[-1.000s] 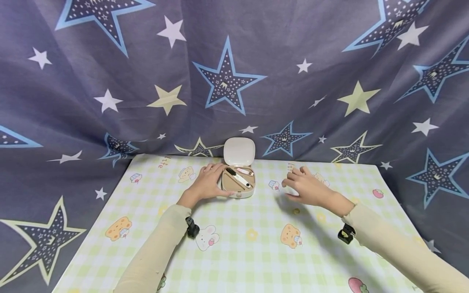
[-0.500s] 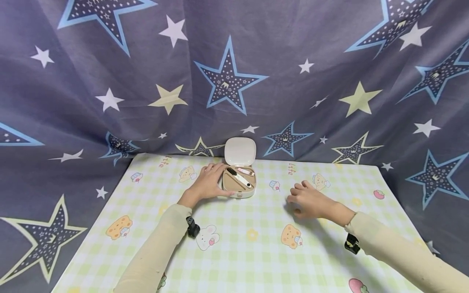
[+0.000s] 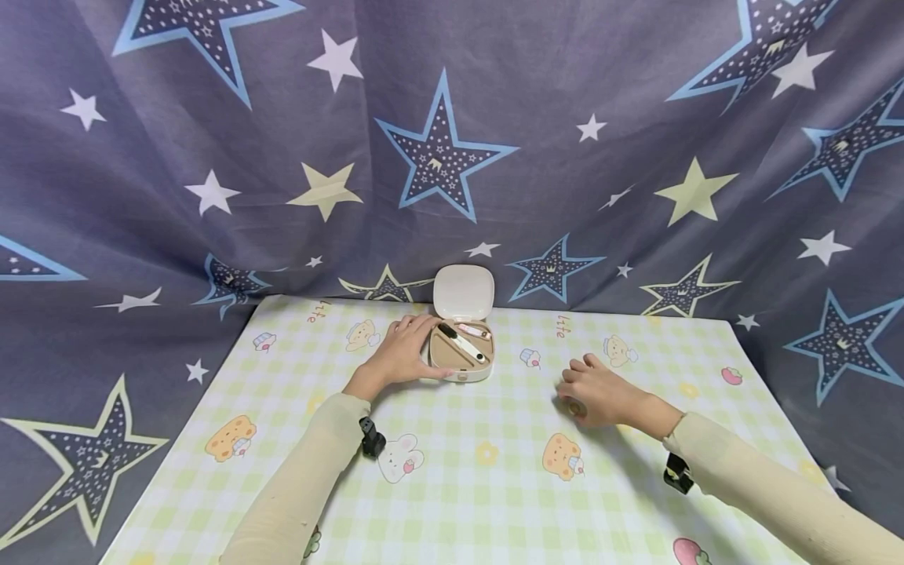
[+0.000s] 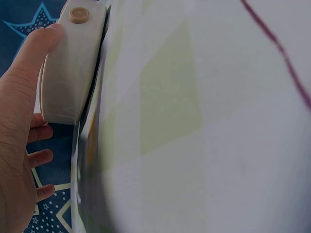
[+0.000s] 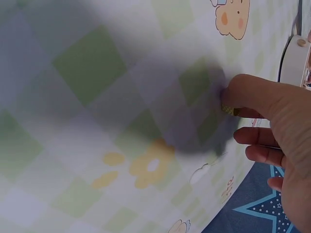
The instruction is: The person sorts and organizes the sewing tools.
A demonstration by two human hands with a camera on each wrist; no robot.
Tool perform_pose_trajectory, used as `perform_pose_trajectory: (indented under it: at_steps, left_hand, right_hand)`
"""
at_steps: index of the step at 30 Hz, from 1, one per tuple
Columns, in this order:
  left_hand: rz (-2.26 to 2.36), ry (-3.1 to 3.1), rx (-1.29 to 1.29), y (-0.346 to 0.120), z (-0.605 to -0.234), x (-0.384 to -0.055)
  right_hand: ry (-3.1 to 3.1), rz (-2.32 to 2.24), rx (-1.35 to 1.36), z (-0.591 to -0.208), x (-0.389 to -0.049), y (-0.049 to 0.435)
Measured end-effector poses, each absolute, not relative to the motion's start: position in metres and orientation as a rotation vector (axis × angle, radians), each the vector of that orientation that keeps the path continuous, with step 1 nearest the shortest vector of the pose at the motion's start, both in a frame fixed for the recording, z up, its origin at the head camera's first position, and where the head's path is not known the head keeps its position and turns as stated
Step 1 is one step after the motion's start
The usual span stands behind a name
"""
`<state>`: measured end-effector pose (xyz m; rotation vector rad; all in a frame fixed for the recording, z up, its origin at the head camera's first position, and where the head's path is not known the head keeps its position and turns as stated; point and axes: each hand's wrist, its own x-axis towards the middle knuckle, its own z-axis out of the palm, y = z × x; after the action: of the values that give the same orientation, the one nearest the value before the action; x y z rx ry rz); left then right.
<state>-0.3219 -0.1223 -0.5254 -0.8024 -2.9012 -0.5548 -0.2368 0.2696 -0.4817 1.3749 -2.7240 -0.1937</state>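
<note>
A small white jewelry box (image 3: 475, 376) with a tan inside stands at the table's back, its lid (image 3: 463, 290) raised. My left hand (image 3: 399, 355) grips its left side; in the left wrist view the thumb (image 4: 46, 39) presses the front beside a round gold button (image 4: 78, 15). Inside lie a slim white object with a black end (image 3: 466, 345) and a smaller pinkish-white piece (image 3: 472, 331). To the right, low over the tablecloth, my right hand (image 3: 602, 392) pinches a small gold-coloured ring (image 5: 229, 110) between thumb and forefinger, mostly covered by them.
A green-and-white checked cloth (image 3: 480, 502) with printed cartoon figures covers the table. Directly behind the box hangs a dark curtain (image 3: 551, 204) with stars, which also falls along both sides. Each wrist wears a black camera (image 3: 370, 439).
My right hand has come down, shifting slightly right and nearer me, and its thumb and forefinger have closed on the small gold ring that lay on the cloth. My left hand stays on the box.
</note>
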Motion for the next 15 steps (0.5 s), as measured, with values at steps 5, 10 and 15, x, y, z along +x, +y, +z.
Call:
perform_pose_trajectory:
  at_steps: [5, 10, 15]
  left_hand:
    - [-0.55, -2.906, -0.798, -0.1227, -0.5257, -0.3225]
    - [-0.556, -2.917, -0.793, -0.122, -0.5243, -0.3211]
    - [-0.562, -2.915, -0.798, -0.1225, -0.5237, -0.3204]
  right_hand:
    - [-2.704, -0.213, 1.377, -0.4806, -0.2387, 0.2699]
    - [-2.719, -0.211, 1.377, -0.4806, -0.2395, 0.2699]
    - [-2.713, -0.2, 1.374, -0.4817, -0.2399, 0.2689]
